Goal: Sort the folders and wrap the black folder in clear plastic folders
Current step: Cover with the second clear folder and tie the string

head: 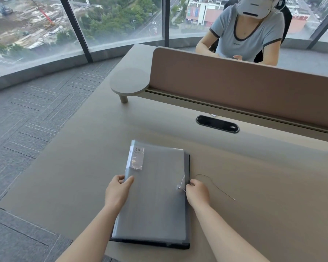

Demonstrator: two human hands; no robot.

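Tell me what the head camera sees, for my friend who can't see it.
Two hands hold a black folder wrapped in a clear plastic folder on a desk: the left hand grips its left edge, the right hand pinches its closure string. Another person sits opposite.

Single head-worn wide-angle view, looking forward and down from above the near edge of the worktop, close over both forearms, facing a desk divider and curved windows beyond, edges bowed by the lens

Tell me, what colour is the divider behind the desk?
The divider is a dusty pinkish brown, plain with no pattern; the head view shows it.
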